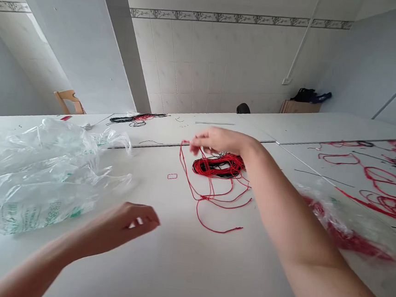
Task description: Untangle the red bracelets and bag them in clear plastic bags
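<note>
My right hand [211,139] reaches out over the table with its fingers closed on a thin red cord [188,181]. A loop of that cord rises beside the fingertips, and its knotted strands trail down onto the white tabletop. Just under the right wrist lies a coiled bundle of red and black cords [217,165]. My left hand [139,217] hovers at the lower left, apart from the cords. Its fingers are curled and the tips come together with the thumb, with nothing visible between them.
Crumpled clear plastic bags [50,168] cover the left side of the white table [180,267]. A small red ring [172,176] lies near the middle. To the right are a bag of red cords [350,231] and loose red cords [382,183]. Black cords [134,118] lie at the back.
</note>
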`<control>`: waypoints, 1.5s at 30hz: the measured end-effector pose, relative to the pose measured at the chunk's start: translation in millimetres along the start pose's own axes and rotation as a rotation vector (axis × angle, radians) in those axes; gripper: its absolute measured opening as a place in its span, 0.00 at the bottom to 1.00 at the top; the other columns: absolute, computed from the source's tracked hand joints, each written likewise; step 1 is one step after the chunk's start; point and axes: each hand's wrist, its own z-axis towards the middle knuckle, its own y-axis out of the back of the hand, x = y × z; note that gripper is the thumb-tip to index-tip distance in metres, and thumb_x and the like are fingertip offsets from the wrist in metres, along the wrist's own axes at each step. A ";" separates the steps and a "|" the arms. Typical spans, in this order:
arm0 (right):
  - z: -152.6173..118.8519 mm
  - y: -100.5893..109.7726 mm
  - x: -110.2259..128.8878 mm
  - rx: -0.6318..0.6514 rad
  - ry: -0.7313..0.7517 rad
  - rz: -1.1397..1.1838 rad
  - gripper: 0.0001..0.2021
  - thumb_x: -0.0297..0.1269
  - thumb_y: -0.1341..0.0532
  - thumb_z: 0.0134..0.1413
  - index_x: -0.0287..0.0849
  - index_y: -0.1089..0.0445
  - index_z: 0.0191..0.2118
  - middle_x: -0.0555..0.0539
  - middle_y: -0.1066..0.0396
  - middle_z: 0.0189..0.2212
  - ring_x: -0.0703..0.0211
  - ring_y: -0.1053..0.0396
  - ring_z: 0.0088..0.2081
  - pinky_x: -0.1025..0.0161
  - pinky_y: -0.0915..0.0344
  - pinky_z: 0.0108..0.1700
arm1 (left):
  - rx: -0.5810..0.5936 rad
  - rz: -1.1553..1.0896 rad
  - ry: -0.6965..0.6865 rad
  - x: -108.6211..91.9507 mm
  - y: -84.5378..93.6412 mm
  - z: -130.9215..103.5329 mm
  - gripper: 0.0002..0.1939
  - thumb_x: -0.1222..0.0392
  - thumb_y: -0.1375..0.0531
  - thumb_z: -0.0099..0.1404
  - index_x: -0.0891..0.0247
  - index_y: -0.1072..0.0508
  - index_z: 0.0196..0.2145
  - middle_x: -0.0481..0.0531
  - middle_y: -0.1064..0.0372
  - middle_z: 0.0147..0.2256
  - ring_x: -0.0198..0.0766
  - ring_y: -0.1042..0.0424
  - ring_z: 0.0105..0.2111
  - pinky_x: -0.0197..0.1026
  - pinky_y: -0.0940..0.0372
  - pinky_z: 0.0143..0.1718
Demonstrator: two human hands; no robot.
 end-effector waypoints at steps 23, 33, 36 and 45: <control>60.9 -93.7 -61.6 -0.337 0.085 0.420 0.21 0.57 0.42 0.64 0.42 0.31 0.35 0.49 0.30 0.31 0.65 0.34 0.27 0.65 0.37 0.30 | -0.252 -1.042 -0.091 3.3 19.2 165.4 0.21 0.40 0.37 0.67 0.62 0.18 0.40 0.56 0.25 0.39 0.46 0.27 0.43 0.50 0.38 0.53; 54.1 -95.0 -58.5 -0.330 0.053 0.317 0.21 0.56 0.46 0.69 0.42 0.32 0.36 0.48 0.27 0.32 0.63 0.33 0.27 0.63 0.38 0.31 | -0.324 -1.211 0.008 20.7 22.0 162.6 0.17 0.43 0.29 0.61 0.58 0.17 0.38 0.53 0.27 0.42 0.40 0.30 0.45 0.40 0.36 0.46; 47.1 -90.3 -47.4 -0.507 0.057 0.124 0.17 0.54 0.39 0.64 0.43 0.31 0.38 0.48 0.24 0.36 0.61 0.32 0.30 0.62 0.38 0.33 | -0.370 -1.206 0.038 15.6 23.8 160.9 0.16 0.44 0.27 0.58 0.58 0.17 0.36 0.52 0.28 0.42 0.37 0.31 0.43 0.36 0.37 0.41; 37.3 -78.9 -39.2 -0.398 0.044 0.271 0.14 0.49 0.34 0.60 0.42 0.28 0.34 0.48 0.23 0.32 0.62 0.30 0.28 0.61 0.33 0.34 | -0.327 -1.237 0.043 3.7 18.8 158.3 0.16 0.48 0.25 0.57 0.62 0.16 0.37 0.48 0.32 0.34 0.29 0.34 0.33 0.31 0.35 0.35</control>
